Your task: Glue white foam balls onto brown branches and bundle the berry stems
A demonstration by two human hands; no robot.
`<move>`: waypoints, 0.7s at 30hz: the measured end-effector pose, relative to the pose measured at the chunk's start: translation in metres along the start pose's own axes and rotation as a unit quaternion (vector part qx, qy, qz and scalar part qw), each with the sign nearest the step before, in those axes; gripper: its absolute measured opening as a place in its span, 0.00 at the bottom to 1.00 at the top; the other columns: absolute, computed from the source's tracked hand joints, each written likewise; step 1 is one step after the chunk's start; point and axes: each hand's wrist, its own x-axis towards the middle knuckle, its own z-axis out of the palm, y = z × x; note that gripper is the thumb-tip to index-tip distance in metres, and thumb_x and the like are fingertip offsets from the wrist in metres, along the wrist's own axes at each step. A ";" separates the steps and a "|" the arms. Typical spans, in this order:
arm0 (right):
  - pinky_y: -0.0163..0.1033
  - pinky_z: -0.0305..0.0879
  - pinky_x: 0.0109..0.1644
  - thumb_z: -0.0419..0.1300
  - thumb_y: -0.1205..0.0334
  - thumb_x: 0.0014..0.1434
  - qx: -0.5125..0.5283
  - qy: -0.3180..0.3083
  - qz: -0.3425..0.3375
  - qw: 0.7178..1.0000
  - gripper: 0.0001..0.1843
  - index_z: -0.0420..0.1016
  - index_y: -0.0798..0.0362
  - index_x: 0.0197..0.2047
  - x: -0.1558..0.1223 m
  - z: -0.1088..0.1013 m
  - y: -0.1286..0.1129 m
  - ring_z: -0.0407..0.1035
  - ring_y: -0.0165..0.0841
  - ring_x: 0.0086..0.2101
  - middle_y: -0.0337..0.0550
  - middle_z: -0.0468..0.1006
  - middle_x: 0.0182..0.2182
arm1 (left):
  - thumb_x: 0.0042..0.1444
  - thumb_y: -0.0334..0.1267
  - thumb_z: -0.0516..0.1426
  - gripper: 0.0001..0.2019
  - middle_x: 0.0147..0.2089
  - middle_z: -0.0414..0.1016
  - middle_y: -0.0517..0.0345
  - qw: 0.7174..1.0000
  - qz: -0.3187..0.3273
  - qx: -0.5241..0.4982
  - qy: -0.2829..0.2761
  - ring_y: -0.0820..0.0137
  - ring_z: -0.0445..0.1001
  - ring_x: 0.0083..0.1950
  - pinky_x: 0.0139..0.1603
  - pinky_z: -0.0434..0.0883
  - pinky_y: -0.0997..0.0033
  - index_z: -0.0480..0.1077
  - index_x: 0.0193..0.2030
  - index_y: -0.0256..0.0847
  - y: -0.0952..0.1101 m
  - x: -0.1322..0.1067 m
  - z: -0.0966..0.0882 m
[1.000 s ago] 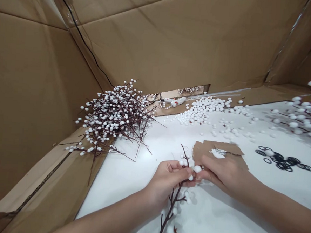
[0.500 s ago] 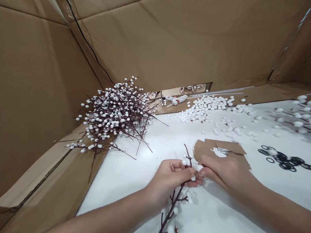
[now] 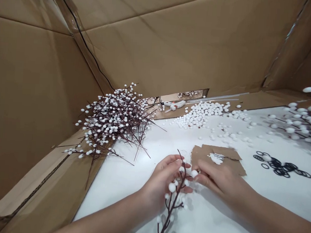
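A dark brown artificial berry branch (image 3: 173,207) with white balls on its twigs slants up from the bottom edge of the head view. My left hand (image 3: 164,178) holds it near its upper end, the fingers curled behind the stem. Just to the right, my right hand (image 3: 217,176) pinches a white foam ball (image 3: 194,173) between thumb and forefinger, close beside the branch. Whether this ball touches a twig I cannot tell. Behind my right hand lies a cardboard piece (image 3: 204,153) bearing a white smear of glue (image 3: 216,158) and a thin dark stick.
A heap of finished berry branches (image 3: 115,117) rises at the left. Loose white balls (image 3: 205,112) spread along the back near a glue gun (image 3: 175,105). Black rings (image 3: 281,166) lie at the right, below more berry stems (image 3: 300,122). Cardboard walls (image 3: 175,47) enclose the table (image 3: 126,164).
The left hand has loosened and turned, its fingers shifting behind the stem and showing more of the branch. My right hand keeps its pinch on the ball. The whole view has shifted slightly.
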 end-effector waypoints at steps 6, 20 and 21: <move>0.32 0.50 0.26 0.47 0.47 0.59 0.181 0.024 0.116 0.976 0.15 0.65 0.48 0.37 0.002 -0.003 -0.015 0.57 0.29 0.21 0.34 0.62 0.19 | 0.49 0.39 0.59 0.08 0.29 0.72 0.59 0.999 -0.015 -0.020 0.047 0.77 0.70 0.24 0.24 0.66 0.79 0.64 0.32 0.39 -0.003 0.005 -0.001; 0.31 0.65 0.43 0.62 0.71 0.47 0.653 0.016 0.242 0.718 0.19 0.63 0.48 0.42 0.005 -0.017 -0.020 0.66 0.27 0.36 0.36 0.66 0.33 | 0.43 0.37 0.62 0.09 0.23 0.70 0.62 0.999 -0.030 0.007 0.012 0.78 0.69 0.20 0.21 0.63 0.80 0.68 0.29 0.37 -0.001 0.008 -0.004; 0.32 0.64 0.46 0.62 0.67 0.48 0.647 0.024 0.234 0.726 0.18 0.63 0.47 0.42 0.005 -0.013 -0.019 0.67 0.28 0.38 0.37 0.67 0.35 | 0.43 0.38 0.62 0.09 0.22 0.70 0.62 0.999 -0.033 0.015 0.009 0.79 0.67 0.19 0.20 0.62 0.81 0.68 0.29 0.37 -0.001 0.008 -0.004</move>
